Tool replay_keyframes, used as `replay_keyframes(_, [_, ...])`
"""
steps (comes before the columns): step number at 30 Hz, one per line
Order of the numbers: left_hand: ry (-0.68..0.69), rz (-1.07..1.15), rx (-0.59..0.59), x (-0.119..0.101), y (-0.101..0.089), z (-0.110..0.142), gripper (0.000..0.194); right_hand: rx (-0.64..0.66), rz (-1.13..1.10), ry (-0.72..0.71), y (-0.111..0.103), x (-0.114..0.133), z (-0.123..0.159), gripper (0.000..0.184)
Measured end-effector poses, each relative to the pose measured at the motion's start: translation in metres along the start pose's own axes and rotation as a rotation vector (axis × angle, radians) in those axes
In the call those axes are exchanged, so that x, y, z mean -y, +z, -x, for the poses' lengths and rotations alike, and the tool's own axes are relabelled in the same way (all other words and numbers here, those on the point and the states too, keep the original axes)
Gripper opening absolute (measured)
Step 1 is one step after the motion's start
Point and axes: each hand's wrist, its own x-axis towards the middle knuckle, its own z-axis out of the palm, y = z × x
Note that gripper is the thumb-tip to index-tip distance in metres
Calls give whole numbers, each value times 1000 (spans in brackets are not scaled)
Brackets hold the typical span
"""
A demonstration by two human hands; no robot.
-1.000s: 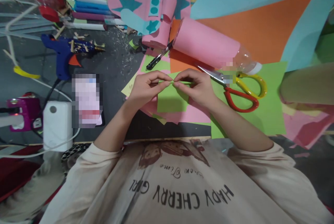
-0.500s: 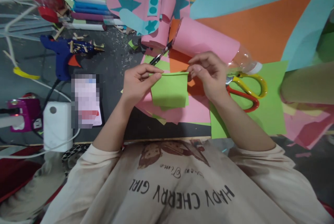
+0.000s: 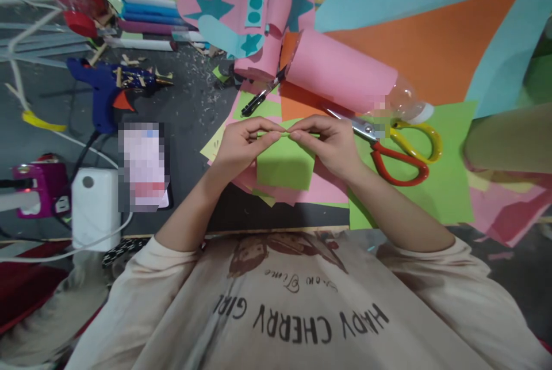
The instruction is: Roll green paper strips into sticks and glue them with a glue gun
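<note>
A small piece of light green paper (image 3: 285, 164) hangs between my hands, its far edge folded or rolled into a narrow strip. My left hand (image 3: 244, 142) pinches that edge between thumb and fingers. From the other side my right hand (image 3: 330, 142) pinches the same edge, and the fingertips of both hands nearly meet at its middle. Under the green piece lie pink paper scraps (image 3: 334, 186). Just beyond my right hand are scissors (image 3: 366, 131) with one yellow and one red handle. A black pen (image 3: 259, 99) lies past my left hand.
A pink-wrapped plastic bottle (image 3: 345, 68) lies behind the scissors, on orange paper (image 3: 435, 42). On the left are a blue glue gun (image 3: 101, 91), a phone (image 3: 144, 168) and a white power adapter (image 3: 95, 206) with cables. Markers (image 3: 149, 13) lie farther back.
My right hand has moved left and closed on the paper's folded edge, meeting my left hand at the middle. My left hand and the paper shifted slightly right and nearer; the scissor blades now show.
</note>
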Motion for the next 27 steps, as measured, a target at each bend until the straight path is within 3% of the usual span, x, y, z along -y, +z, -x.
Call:
replay_keyframes(11, [-17, 2, -53, 2, 0, -1, 25, -8, -54, 0, 0, 1, 0, 7])
replay_keyframes(23, [-4, 76, -88, 3, 0, -1, 14, -22, -51, 65, -3, 0, -3, 12])
replay_keyframes(27, [-44, 124, -41, 3, 0, -2, 21, -33, -41, 47, -3, -2, -2, 6])
